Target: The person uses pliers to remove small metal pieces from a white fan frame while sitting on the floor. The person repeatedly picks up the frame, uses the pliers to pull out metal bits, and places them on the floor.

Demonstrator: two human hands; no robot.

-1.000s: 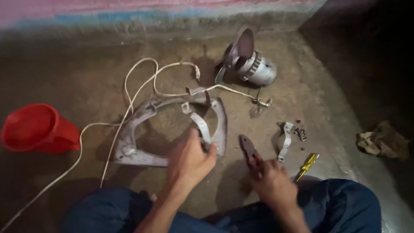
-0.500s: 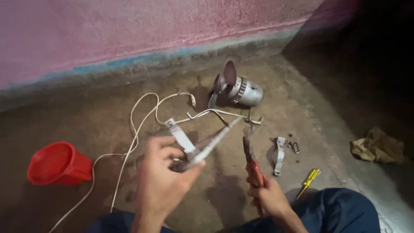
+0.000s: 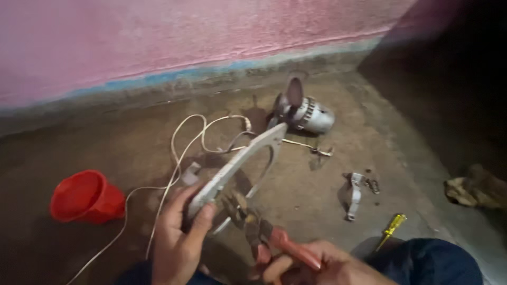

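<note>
My left hand (image 3: 179,237) grips a grey metal bracket frame (image 3: 243,161) and holds it up, tilted, above the floor. In my right hand (image 3: 322,266) are red-handled pliers (image 3: 259,227), whose jaws point up to the lower part of the frame near my left hand. Behind the frame a small electric motor (image 3: 309,113) lies on the floor, and a white cable (image 3: 179,158) loops from it toward the left.
A red plastic cup (image 3: 84,196) lies on its side at left. A metal clamp piece (image 3: 355,194) with small screws and a yellow screwdriver (image 3: 391,228) lie at right. A crumpled rag (image 3: 475,189) sits far right. A pink wall (image 3: 185,37) runs behind.
My left hand has lifted the frame off the floor and tilted it up. My right hand has brought the pliers in under it. The view has tipped up toward the wall.
</note>
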